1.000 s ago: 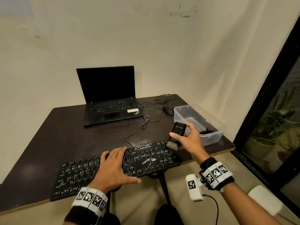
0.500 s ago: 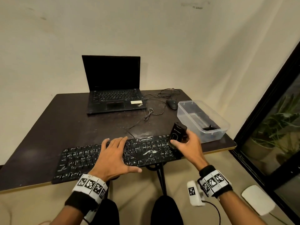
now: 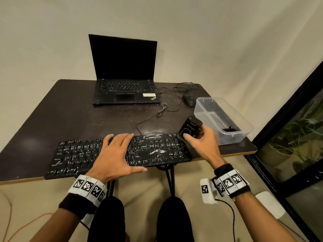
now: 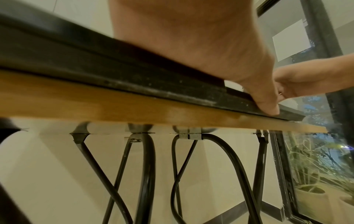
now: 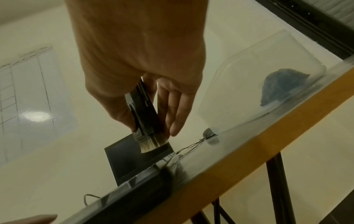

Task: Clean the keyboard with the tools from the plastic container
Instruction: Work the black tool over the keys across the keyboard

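Desk, near edge, listed left to right.

1. Keyboard [image 3: 118, 152]: black, keys smeared and flecked with white residue. Lies flat along the near edge of the table [image 3: 52, 119], long axis running left–right and skewed slightly, the left end nearer the person. The heaviest smears sit on the right half, between the two hands.

2. Left hand [image 3: 113, 154]: laid palm-down across the middle of the keyboard, fingers straight and slightly spread, thumb out to the right at the near edge. The left wrist view shows the thumb [image 4: 266, 104] pressing on the front lip. It grips nothing; it appears to steady the board.

3. Brush [image 3: 189, 130]: short, black body with pale bristles [image 5: 146, 146]. Its long axis is tilted, the bristle end pointing down and left toward the keyboard's far right corner, the butt up and right toward the container. In the right wrist view the bristles are just above the keyboard; contact cannot be confirmed.

4. Right hand [image 3: 202, 142]: wrapped on the brush, thumb against one face and fingers [image 5: 176, 109] along the other. Nearer of the two hands to the smeared keys, which lie left of the bristles, so the stroke likely runs leftward along the keyboard's long axis, toward the left hand.

5. Container [image 3: 244, 123]: clear plastic, open, at the table's right edge just beyond the right hand. A dark blue cloth [image 5: 277, 89] sits in its near end.
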Demonstrator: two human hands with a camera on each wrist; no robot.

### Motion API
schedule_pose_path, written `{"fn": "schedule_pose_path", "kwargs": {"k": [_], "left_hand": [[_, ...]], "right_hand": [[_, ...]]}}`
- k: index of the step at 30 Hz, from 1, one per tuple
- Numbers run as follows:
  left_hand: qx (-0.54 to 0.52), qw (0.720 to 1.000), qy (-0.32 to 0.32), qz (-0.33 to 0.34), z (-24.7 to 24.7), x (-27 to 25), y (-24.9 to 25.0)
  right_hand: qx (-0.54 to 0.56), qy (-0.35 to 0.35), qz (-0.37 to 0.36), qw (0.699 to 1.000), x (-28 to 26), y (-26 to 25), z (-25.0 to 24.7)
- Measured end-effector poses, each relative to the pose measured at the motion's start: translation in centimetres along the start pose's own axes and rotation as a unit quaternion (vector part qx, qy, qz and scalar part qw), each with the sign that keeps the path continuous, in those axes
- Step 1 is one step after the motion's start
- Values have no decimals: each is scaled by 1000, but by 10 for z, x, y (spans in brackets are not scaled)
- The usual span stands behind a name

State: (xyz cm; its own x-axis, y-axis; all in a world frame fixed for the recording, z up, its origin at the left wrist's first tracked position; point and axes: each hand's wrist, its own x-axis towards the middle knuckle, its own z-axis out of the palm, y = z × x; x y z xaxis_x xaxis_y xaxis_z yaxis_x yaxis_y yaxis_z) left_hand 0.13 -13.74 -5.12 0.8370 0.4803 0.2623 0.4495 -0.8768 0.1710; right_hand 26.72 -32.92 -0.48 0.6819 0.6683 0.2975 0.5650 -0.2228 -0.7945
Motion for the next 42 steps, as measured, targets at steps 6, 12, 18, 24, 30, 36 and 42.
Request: {"fn": "schedule_pose_path", "kwargs": {"k": [6, 12, 18, 24, 30, 36, 42], "left_hand": [[-19, 1000, -4, -8, 1, 0, 0], [-42, 999, -3, -16, 0, 1, 1], [-51, 998, 5, -18, -1, 0, 1], [-63, 998, 4, -18, -3, 0, 0], [-62, 998, -2, -18, -5, 0, 1], [-67, 998, 4, -23, -4, 1, 1], [-66, 998, 5, -21, -2, 1, 1]], "right_hand": [[-61, -36, -42, 997, 9, -8, 5], [-87, -90, -34, 992, 22, -13, -7], [-93, -107, -6, 990, 29, -12, -7], [-82, -110, -9, 991, 29, -16, -3], [-136, -93, -41, 986, 39, -15, 4], [-146, -110, -40, 982, 40, -14, 7], [-140, -125, -35, 982, 44, -13, 7]]}}
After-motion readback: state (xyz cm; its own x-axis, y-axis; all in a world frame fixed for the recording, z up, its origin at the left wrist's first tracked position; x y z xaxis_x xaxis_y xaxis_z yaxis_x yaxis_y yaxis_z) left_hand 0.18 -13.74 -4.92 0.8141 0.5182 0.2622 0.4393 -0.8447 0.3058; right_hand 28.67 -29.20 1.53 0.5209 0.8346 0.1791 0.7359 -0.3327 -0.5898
